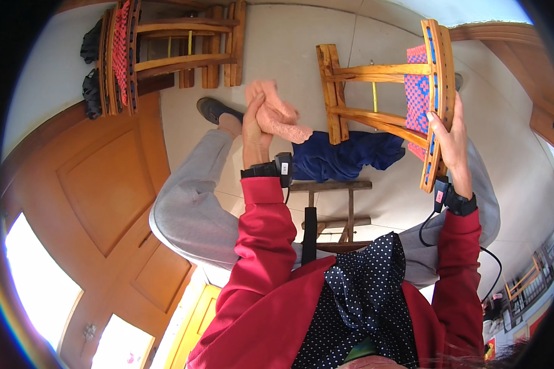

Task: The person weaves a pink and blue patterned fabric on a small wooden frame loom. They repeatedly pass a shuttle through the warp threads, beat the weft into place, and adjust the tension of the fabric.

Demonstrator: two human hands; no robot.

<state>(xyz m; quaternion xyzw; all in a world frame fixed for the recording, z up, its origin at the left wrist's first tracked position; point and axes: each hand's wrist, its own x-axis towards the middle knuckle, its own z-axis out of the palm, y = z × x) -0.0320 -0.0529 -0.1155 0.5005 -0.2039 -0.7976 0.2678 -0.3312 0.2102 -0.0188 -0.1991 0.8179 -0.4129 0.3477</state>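
Observation:
A crumpled pink terry cloth (277,113) is gripped in my left hand (256,131), its loose end hanging to the right. My right hand (452,138) holds a small wooden folding stool (378,69) by its slotted top rail. The stool lies tilted on its side in the air or against my leg; which one I cannot tell. Its seat (416,90) is woven from pink and blue cord, and a yellow rod (375,97) runs between the legs. Below the stool's feet lies a bunched dark blue cloth (346,157).
More folded wooden stools (184,44) with a pink and black woven seat stand at the upper left. A worn wooden stool frame (332,187) is between my knees. A brown panelled door (106,184) is on the left. A cable (496,263) trails from my right wrist.

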